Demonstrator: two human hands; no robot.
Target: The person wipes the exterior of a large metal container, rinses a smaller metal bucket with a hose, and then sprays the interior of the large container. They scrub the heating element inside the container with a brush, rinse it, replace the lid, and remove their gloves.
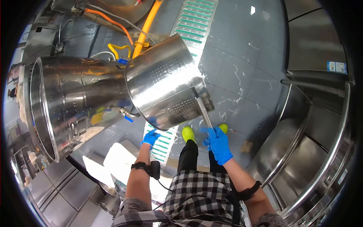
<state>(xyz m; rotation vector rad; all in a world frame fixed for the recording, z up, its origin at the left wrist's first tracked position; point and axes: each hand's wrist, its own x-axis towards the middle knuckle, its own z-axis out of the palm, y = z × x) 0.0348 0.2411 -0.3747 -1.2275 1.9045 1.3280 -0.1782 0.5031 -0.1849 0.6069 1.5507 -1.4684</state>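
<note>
A shiny perforated metal strainer basket point(162, 73) lies tilted on its side in mid-view, its open rim toward the left. My right hand point(219, 145), in a blue glove, is closed around its long metal handle point(203, 109). Below the lower end of the rim is my left hand point(150, 137), also gloved in blue, fingers slightly apart and fingertips right by the rim. Blue glove reflections show on the basket's metal. Left of the basket stands a tall steel stockpot point(81, 96) with a tap point(128, 112) low on its side, overlapped by the basket in this view.
A grey tiled floor point(261, 56), marked with wet white strands, is crossed by a drain grate point(194, 20). Yellow pipe point(145, 32) and an orange hose point(113, 22) run behind the pot. Steel racks point(332, 151) and a cabinet point(317, 41) line the right side.
</note>
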